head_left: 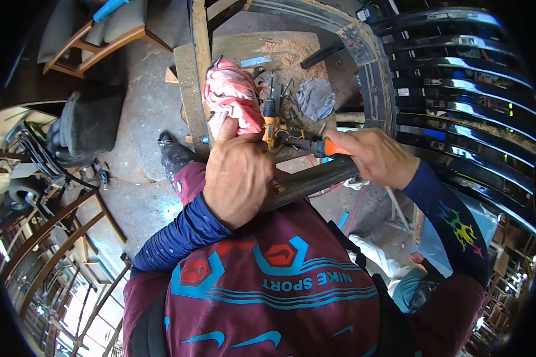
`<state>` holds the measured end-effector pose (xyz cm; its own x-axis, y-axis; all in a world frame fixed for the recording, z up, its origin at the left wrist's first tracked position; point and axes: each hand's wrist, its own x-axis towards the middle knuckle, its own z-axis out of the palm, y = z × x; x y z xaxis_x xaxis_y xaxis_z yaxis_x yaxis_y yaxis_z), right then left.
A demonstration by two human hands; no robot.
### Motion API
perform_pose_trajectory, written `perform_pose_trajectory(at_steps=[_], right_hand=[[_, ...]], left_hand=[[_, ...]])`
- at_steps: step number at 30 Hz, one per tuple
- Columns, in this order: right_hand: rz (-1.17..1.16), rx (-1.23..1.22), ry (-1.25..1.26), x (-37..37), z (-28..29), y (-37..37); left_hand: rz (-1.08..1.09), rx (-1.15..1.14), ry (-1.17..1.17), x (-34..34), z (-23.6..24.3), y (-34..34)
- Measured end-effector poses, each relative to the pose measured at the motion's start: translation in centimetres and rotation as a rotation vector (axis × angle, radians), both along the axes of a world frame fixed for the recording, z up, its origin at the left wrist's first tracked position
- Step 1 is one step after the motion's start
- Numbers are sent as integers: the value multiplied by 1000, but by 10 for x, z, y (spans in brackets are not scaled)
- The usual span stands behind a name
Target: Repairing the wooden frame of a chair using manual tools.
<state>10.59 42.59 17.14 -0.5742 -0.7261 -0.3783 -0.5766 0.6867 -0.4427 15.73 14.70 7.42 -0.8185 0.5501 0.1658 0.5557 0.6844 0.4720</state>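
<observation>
My left hand (238,178) is closed on a bunched pink-and-white cloth (231,95); whatever lies inside the cloth is hidden. My right hand (375,154) grips the orange handle (333,146) of a tool whose dark end points left, over a yellow-and-black drill (270,131). A dark bar (307,185) runs beneath both hands, close to my body. Behind them, a worn board (187,113) bears the drill, a crumpled grey cloth (315,98) and wood shavings (286,47).
A scuffed metal frame (375,77) with glossy black slats (458,122) fills the right. Upper left are an upholstered chair (83,53) and a grey padded seat (95,128); curved wooden frames (50,229) stand lower left. Another person's teal-clothed part (408,282) shows lower right.
</observation>
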Motion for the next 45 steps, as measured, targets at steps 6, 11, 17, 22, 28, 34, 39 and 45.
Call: perform_pose_trajectory(at_steps=[6, 11, 17, 22, 28, 34, 39, 45], right_hand=[[-69, -27, -125, -5, -2, 24], [-552, -740, -736, 12, 28, 45], [-607, -1140, -1089, 32, -30, -2], [-559, -751, -776, 12, -26, -9], [206, 62, 48, -47, 5, 10], [274, 440, -336, -82, 13, -50], [242, 523, -412, -97, 27, -56], [345, 651, -405, -107, 22, -78]], left_hand=[[38, -14, 23, 4, 6, 2], [-17, -199, -64, 4, 24, 0], [-97, -202, -123, -14, 30, -3], [-242, -286, -240, -39, 42, -8], [-443, -213, -318, -65, 35, -3], [-508, -160, -564, -79, 34, -10], [-423, -105, -562, -73, 40, -12], [-386, -144, -592, -76, 47, -16]])
